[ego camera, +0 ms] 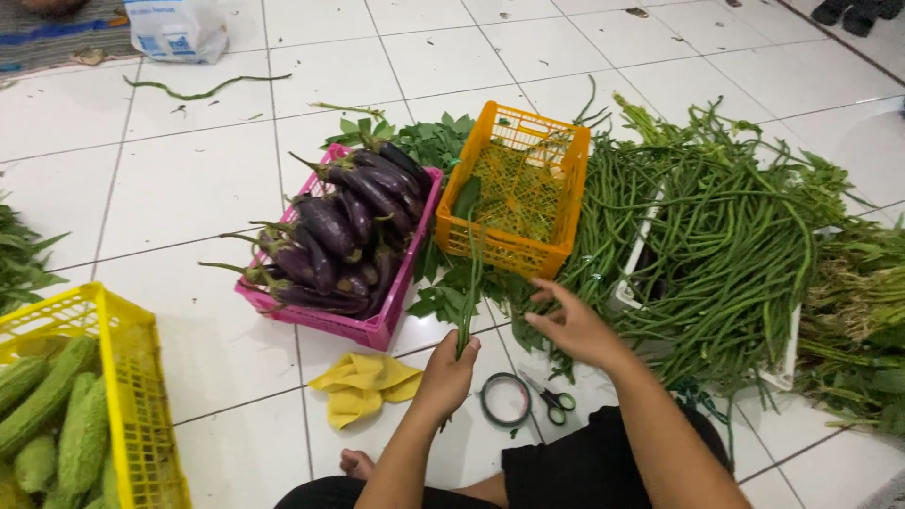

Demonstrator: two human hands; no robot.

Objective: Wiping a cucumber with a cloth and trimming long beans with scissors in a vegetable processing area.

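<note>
My left hand (448,374) is shut on the stems of a small bunch of leafy greens (468,269), held upright over the white tile floor. My right hand (568,323) is open, fingers spread, reaching toward the loose greens (517,294) in front of an empty orange crate (516,188). Right of that hand lies a big heap of long green beans (716,245) over a white tray (630,273). A roll of tape (505,399) and small scissors (551,397) lie on the floor between my hands.
A pink crate (377,328) piled with purple eggplants (339,231) stands left of the orange one. A yellow crate (132,377) with bitter gourds (57,415) sits at the lower left. A yellow cloth (363,385) lies near my bare foot (356,464). More greens (858,320) lie at the right edge.
</note>
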